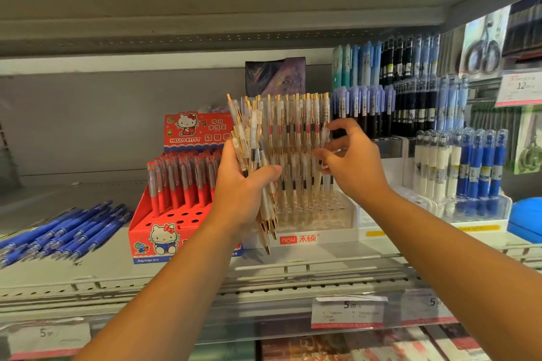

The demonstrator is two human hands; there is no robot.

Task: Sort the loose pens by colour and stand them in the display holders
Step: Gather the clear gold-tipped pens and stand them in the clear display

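– White frosted plastic pens with gold clips: where?
– Bundled upright, tips down, clamped in the left hand.
– And the right hand?
– Its fingers are curled apart and hold nothing I can see. It's just right of the bundle, nearer the clear display holder and its empty front holes.

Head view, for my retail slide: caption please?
Left hand grips a bundle of white gold-clipped pens; right hand reaches to those standing in the clear plastic holder.

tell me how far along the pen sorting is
Done: red pens stand in the red box, white-gold rows stand in the clear holder. In hand: left hand grips a white-gold bundle, right hand at the standing rows. Remaining: blue pens lying loose on the shelf.
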